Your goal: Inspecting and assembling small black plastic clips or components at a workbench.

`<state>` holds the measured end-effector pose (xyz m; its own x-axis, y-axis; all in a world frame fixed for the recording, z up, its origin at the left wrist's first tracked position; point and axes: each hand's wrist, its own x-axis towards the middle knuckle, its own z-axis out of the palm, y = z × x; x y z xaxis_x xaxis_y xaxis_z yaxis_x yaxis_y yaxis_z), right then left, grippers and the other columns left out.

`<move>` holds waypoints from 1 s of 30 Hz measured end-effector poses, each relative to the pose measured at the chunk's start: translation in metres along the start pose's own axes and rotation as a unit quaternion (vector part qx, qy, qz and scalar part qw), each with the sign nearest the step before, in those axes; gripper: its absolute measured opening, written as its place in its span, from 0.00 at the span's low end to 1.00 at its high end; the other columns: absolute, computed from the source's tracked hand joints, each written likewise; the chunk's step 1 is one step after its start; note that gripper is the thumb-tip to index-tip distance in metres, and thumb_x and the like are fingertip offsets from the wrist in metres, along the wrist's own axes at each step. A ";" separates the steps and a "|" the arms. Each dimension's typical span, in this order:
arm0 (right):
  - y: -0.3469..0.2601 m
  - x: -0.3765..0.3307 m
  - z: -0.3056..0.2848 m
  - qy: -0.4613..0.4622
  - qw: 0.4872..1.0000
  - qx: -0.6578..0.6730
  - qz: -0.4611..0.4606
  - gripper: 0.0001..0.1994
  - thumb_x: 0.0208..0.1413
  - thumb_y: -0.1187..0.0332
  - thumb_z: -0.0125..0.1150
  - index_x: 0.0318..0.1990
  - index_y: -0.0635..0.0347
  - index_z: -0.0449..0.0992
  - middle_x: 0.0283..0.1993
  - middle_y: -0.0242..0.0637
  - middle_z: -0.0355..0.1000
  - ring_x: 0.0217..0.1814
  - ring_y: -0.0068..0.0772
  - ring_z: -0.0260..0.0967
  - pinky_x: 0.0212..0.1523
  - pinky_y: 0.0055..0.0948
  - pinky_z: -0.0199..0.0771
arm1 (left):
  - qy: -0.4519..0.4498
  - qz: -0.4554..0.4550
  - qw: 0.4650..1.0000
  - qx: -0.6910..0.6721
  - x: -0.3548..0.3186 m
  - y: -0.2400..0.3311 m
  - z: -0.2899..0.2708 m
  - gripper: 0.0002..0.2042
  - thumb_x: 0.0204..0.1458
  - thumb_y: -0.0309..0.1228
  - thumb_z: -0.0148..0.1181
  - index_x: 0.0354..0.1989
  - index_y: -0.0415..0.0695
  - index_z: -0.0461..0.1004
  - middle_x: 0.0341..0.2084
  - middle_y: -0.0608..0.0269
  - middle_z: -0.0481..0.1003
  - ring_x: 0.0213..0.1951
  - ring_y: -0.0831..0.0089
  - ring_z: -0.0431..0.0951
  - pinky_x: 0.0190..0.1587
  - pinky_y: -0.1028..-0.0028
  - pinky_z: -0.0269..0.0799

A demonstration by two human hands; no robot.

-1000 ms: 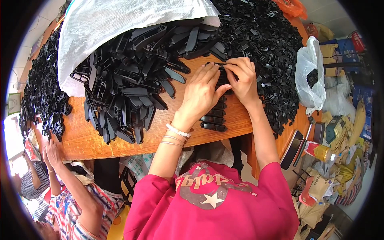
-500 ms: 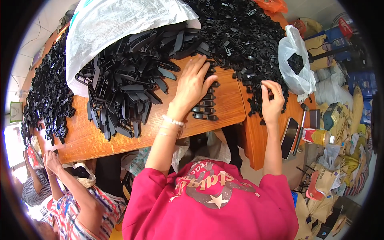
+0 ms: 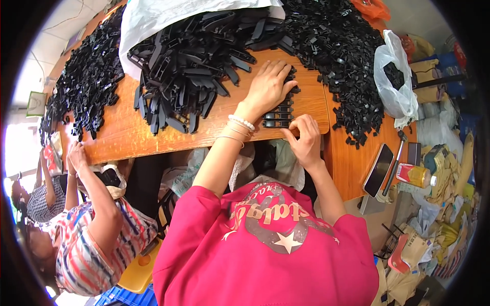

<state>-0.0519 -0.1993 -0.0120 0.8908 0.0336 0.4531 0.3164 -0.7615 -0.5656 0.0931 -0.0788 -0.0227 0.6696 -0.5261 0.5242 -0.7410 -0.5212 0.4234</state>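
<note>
A row of long black plastic parts (image 3: 278,116) lies side by side near the table's front edge. My left hand (image 3: 266,87) rests flat over the far end of this row, its fingers stretched out and hiding some of the parts. At the row's near end, my right hand (image 3: 306,138) has its thumb and fingers closed at the right tips of the nearest parts. Whatever is between those fingers is too small or hidden to make out. Left of my left hand spreads a heap of loose long black parts (image 3: 196,76), spilling from a white woven sack (image 3: 168,13).
Small black pieces (image 3: 352,81) are piled at the right, beside a clear plastic bag (image 3: 380,56). A phone (image 3: 378,171), a hammer (image 3: 395,162) and a bottle of yellow liquid (image 3: 414,175) are farther right. Another person's hands (image 3: 76,155) work at the table's left edge.
My right hand has moved left and nearer, from beside the pile of small pieces to the near end of the row. My left hand stays over the row. The whole view has shifted.
</note>
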 end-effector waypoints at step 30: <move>-0.009 -0.027 -0.003 0.152 0.981 0.108 0.044 0.08 0.49 0.80 0.65 0.33 0.64 0.71 0.32 0.41 0.70 0.31 0.37 0.69 0.33 0.30 0.70 | 0.198 0.059 0.936 0.283 -0.044 -0.047 -0.138 0.10 0.42 0.18 0.56 0.36 0.41 0.71 0.32 0.59 0.72 0.39 0.61 0.73 0.44 0.64 0.66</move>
<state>-0.0796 -0.1956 -0.0170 0.7893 -0.2458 0.5626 0.3338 -0.5973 -0.7292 0.0913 0.0610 0.0361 0.4303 -0.3697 0.8235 -0.5873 -0.8075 -0.0556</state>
